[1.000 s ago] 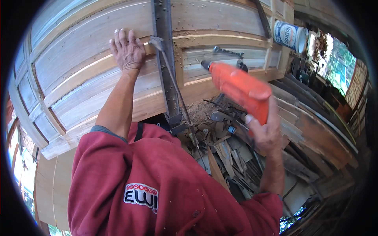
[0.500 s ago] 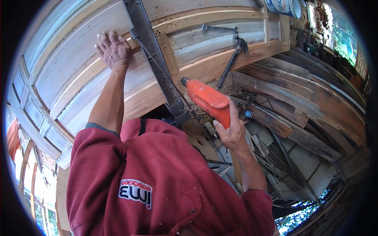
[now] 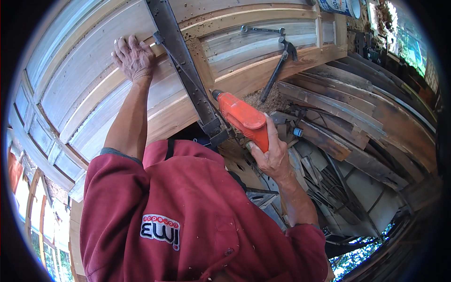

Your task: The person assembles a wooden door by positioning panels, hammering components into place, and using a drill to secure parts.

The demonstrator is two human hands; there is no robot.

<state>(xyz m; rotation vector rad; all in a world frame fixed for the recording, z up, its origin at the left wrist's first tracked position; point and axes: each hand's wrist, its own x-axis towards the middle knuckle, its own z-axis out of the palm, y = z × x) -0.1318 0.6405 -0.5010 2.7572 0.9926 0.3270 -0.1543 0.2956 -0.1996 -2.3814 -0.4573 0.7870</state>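
Observation:
An orange power drill is gripped in my right hand, its black chuck toward the near edge of a panelled wooden door. The chuck is close to the door's edge beside the clamp; I cannot tell whether a bit touches the wood. My left hand lies on the door with fingers spread, holding nothing. Between the hands a dark steel bar clamp crosses the door, its jaw near my chest.
A hammer and a wrench lie on the door to the right. Sawdust heaps beside its edge. Stacked old boards fill the right side. A white bucket stands at the far right.
My right hand and the drill have shifted slightly to the left and toward the door's edge. My left hand stays almost where it was.

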